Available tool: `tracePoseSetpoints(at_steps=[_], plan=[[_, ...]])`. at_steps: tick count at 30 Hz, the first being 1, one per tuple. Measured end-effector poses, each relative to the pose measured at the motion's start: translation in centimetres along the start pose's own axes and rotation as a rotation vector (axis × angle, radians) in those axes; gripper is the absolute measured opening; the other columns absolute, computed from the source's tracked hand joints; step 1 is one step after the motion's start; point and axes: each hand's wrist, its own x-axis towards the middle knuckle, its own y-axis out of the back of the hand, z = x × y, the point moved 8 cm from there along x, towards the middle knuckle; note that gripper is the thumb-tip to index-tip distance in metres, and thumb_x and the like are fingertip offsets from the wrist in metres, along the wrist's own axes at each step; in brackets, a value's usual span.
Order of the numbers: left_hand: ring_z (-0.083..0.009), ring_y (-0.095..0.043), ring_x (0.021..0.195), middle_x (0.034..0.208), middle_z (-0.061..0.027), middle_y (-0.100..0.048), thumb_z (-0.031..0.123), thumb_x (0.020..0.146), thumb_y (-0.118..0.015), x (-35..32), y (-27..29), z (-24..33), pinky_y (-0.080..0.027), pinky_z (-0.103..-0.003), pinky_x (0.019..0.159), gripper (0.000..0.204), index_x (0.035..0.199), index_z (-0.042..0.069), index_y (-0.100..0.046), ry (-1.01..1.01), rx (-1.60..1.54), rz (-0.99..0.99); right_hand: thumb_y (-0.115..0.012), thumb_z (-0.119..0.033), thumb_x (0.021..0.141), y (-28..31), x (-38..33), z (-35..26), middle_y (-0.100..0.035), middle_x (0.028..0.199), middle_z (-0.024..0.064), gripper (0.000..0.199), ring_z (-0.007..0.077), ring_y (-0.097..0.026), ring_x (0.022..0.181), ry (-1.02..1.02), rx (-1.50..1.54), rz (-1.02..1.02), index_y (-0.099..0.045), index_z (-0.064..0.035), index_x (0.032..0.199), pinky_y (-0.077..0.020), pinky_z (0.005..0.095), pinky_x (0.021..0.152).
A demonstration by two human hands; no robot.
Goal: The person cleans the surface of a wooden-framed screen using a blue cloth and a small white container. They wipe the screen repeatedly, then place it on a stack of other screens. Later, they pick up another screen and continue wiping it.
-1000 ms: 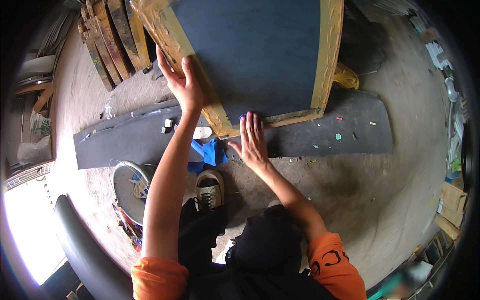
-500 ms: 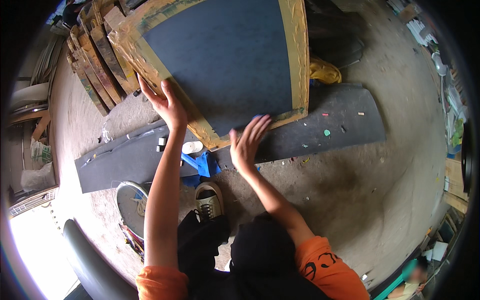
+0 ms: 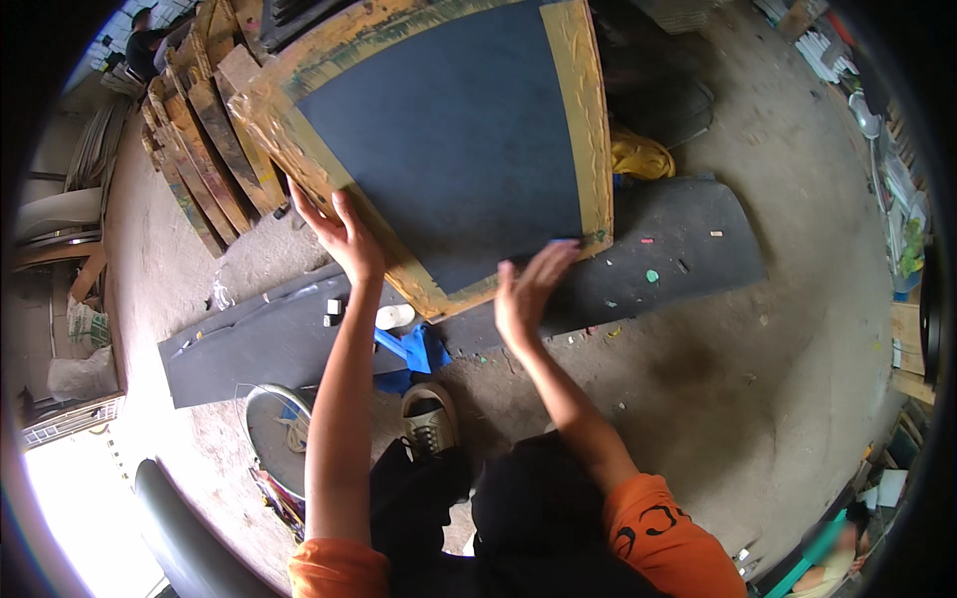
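A large dark panel [image 3: 459, 149] with tan, wrinkled tape along its borders, like a printing screen, is tilted up in front of me. My left hand [image 3: 347, 239] grips its lower left edge, thumb on the front face and fingers spread along the side. At the lower right border is my right hand [image 3: 533, 294], slightly blurred, its fingers stretched together and thumb apart. Under those fingertips shows a sliver of a small blue thing [image 3: 565, 241], whose kind I cannot make out. Below the panel's bottom corner lie a white oval object [image 3: 395, 317] and a crumpled blue cloth [image 3: 424, 351].
A long dark sheet [image 3: 688, 219] on the floor carries small coloured scraps. Stained wooden frames [image 3: 204, 140] lean at the upper left. A bucket [image 3: 261, 429] stands left of my shoe [image 3: 431, 424]. Yellow cloth [image 3: 643, 154] lies behind the panel. Other people are at the upper left and lower right.
My right hand has slid rightward along the panel's lower border, the blue thing moving with it. The whole view has shifted slightly; my left hand keeps its hold.
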Motion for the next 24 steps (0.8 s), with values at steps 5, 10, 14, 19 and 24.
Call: tracePoseSetpoints(at_steps=[5,10,14,19,24], plan=[[-0.0199,-0.032,0.122,0.141,-0.0121,-0.024,0.018,0.093,-0.041,-0.4,-0.7,0.2,-0.024,-0.03,0.1,0.054,0.139,0.01,-0.015,0.014,-0.012,-0.007,-0.038,-0.046,0.088,4.3,12.2,-4.1,0.005,0.139,0.0314,0.082,0.043,0.007,0.13,-0.092,-0.085,0.277,0.0,0.0115,0.133,-0.0017,0.0547,0.104],[-0.0197,-0.033,0.121,0.141,-0.0124,-0.024,0.016,0.093,-0.041,-0.3,-0.8,0.3,-0.027,-0.03,0.099,0.052,0.139,0.011,-0.016,0.056,-0.064,0.003,-0.041,-0.043,0.087,3.6,13.5,-13.3,-0.009,0.139,0.0315,0.077,0.0423,-0.008,0.131,0.166,-0.079,0.222,-0.013,0.013,0.132,-0.0087,0.049,0.106],[-0.0193,-0.036,0.117,0.139,-0.0129,-0.027,0.016,0.093,-0.041,0.0,-0.4,0.5,-0.03,-0.029,0.096,0.052,0.138,0.011,-0.016,-0.015,0.003,0.01,-0.044,-0.048,0.085,-0.5,3.0,-5.3,-0.002,0.14,0.0305,0.084,0.0451,-0.003,0.13,0.156,-0.046,-0.001,-0.007,0.01,0.134,-0.0102,0.0545,0.104],[-0.0243,-0.033,0.12,0.134,-0.0164,-0.029,0.024,0.093,-0.039,-0.7,-0.8,0.7,-0.026,-0.033,0.099,0.05,0.136,0.005,-0.02,0.042,-0.044,0.016,-0.034,-0.047,0.089,2.9,5.7,1.3,0.006,0.139,0.0305,0.081,0.0422,0.005,0.131,-0.201,-0.097,0.188,0.003,0.008,0.135,-0.0031,0.0518,0.105],[-0.0168,-0.047,0.093,0.112,-0.013,-0.047,0.02,0.093,-0.039,-0.4,-0.7,-0.4,-0.038,-0.028,0.079,0.047,0.136,0.011,-0.02,0.096,-0.005,0.018,-0.036,-0.044,0.089,6.8,18.4,-8.8,-0.005,0.141,0.0274,0.076,0.0394,-0.008,0.131,-0.035,-0.058,0.391,-0.005,0.0094,0.134,-0.0082,0.0499,0.106]])
